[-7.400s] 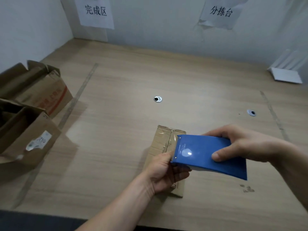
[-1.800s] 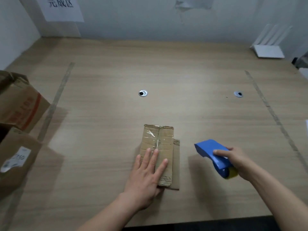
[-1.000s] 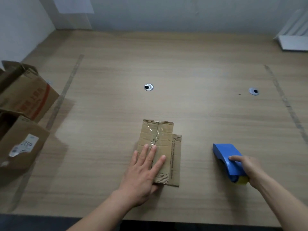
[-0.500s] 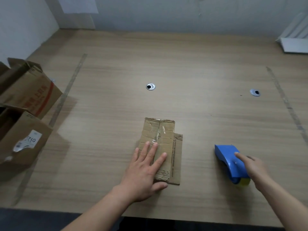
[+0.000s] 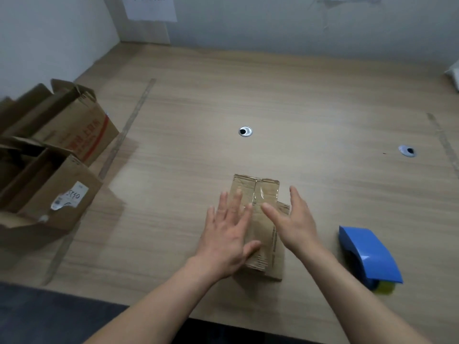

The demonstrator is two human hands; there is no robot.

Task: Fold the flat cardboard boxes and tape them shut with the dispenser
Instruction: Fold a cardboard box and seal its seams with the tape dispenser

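Note:
A small brown cardboard box [image 5: 260,194] lies near the table's front edge, with clear tape along its top seam. My left hand [image 5: 229,234] lies flat on its left part, fingers straight and spread. My right hand [image 5: 293,219] hovers over the box's right side with fingers straight, holding nothing. The blue tape dispenser [image 5: 367,256] stands alone on the table to the right of the box, a yellow-green part showing under its near end.
Two open, worn cardboard boxes [image 5: 49,155] sit at the left edge of the wooden table [image 5: 298,108]. Two metal cable grommets [image 5: 245,131] are set in the tabletop. A paper sign [image 5: 149,7] hangs on the back wall.
My right hand let go of the blue dispenser, left it on the table, and moved left over the box. My left hand stayed flat on the box.

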